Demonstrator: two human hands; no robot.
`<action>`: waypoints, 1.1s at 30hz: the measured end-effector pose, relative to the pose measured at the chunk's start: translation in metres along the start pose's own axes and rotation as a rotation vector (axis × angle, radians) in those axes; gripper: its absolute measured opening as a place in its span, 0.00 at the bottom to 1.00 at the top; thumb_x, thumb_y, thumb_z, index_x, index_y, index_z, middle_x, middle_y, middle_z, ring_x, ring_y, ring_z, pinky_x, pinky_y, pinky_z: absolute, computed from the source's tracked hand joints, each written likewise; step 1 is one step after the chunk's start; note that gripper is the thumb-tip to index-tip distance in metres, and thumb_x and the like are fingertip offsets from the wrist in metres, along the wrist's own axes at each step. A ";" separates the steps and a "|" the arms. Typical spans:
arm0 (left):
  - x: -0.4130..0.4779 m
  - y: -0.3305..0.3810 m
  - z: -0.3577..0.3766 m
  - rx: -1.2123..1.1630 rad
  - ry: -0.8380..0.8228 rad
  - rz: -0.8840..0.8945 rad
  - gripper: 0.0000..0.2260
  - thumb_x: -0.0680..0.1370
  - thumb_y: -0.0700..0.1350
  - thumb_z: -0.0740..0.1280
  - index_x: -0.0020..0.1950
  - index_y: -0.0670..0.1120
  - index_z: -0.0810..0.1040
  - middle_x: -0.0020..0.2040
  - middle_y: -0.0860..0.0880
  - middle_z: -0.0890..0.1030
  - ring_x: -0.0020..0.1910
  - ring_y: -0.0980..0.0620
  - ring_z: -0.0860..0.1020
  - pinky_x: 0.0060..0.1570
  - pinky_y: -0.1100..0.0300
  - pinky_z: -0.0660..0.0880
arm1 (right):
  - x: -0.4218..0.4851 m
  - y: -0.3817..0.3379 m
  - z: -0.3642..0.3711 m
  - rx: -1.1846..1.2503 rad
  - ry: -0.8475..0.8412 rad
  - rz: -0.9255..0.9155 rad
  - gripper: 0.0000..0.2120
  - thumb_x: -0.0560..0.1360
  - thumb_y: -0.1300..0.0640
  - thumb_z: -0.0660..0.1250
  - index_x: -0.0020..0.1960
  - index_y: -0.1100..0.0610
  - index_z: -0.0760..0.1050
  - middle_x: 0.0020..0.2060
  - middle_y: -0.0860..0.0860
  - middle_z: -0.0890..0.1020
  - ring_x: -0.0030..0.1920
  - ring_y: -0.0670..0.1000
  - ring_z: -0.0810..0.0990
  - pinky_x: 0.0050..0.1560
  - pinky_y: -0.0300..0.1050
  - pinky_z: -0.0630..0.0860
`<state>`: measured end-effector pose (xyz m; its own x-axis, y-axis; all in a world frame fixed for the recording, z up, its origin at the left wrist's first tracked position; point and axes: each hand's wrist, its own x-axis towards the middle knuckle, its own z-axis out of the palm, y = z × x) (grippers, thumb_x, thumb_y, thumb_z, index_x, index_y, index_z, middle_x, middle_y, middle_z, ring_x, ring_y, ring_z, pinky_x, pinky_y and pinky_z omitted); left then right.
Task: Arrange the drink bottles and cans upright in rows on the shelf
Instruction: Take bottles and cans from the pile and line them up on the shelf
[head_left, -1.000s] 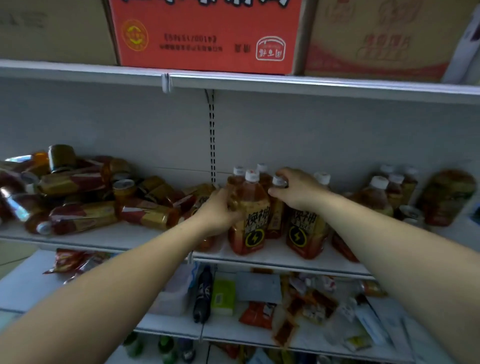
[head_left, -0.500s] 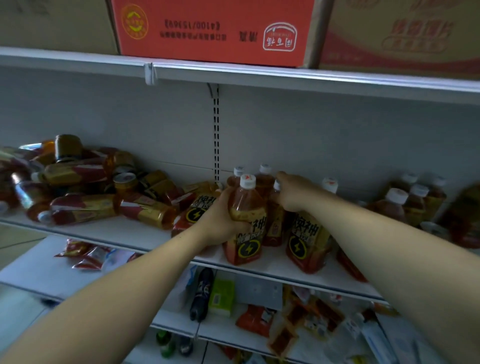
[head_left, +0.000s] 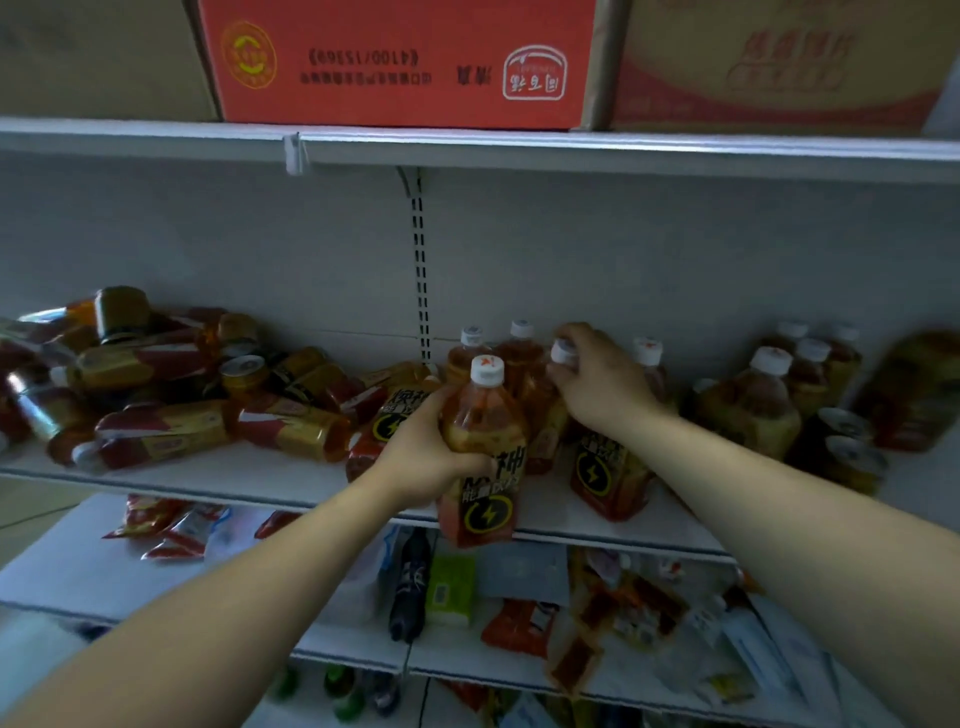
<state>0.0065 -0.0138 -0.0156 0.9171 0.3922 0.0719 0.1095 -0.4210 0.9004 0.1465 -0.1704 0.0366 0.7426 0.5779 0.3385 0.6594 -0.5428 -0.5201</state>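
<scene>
Left hand (head_left: 423, 460) grips the front bottle (head_left: 488, 514), right hand (head_left: 597, 387) pinches a cap (head_left: 563, 352) just behind it, squaring my row, I reckon.

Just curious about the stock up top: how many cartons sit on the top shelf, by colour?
Red carton: 1
Brown cartons: 2
Total: 3
The pale object at far right is unclear and not counted.
</scene>
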 end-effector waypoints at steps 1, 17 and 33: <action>-0.001 0.001 -0.002 -0.002 -0.021 0.015 0.39 0.64 0.41 0.78 0.70 0.53 0.64 0.55 0.56 0.79 0.52 0.60 0.78 0.52 0.62 0.74 | -0.006 -0.003 -0.005 0.036 0.047 0.025 0.18 0.80 0.55 0.63 0.68 0.56 0.69 0.63 0.54 0.74 0.62 0.53 0.74 0.52 0.38 0.64; -0.030 0.090 0.093 -0.118 -0.311 0.282 0.35 0.61 0.45 0.80 0.63 0.61 0.67 0.57 0.57 0.78 0.54 0.57 0.79 0.57 0.53 0.77 | -0.138 0.049 -0.114 0.145 0.538 0.394 0.23 0.76 0.55 0.69 0.70 0.57 0.71 0.66 0.53 0.76 0.66 0.51 0.72 0.59 0.35 0.65; -0.062 0.171 0.310 -0.202 -0.245 0.182 0.34 0.65 0.39 0.79 0.66 0.53 0.68 0.53 0.57 0.78 0.52 0.59 0.78 0.53 0.57 0.76 | -0.242 0.216 -0.250 0.157 0.503 0.513 0.23 0.74 0.57 0.71 0.68 0.57 0.73 0.61 0.53 0.79 0.58 0.49 0.75 0.54 0.39 0.68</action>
<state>0.0870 -0.3639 0.0007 0.9819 0.1085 0.1556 -0.1190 -0.2863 0.9507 0.1383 -0.5798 0.0388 0.9420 -0.0955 0.3216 0.2179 -0.5547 -0.8030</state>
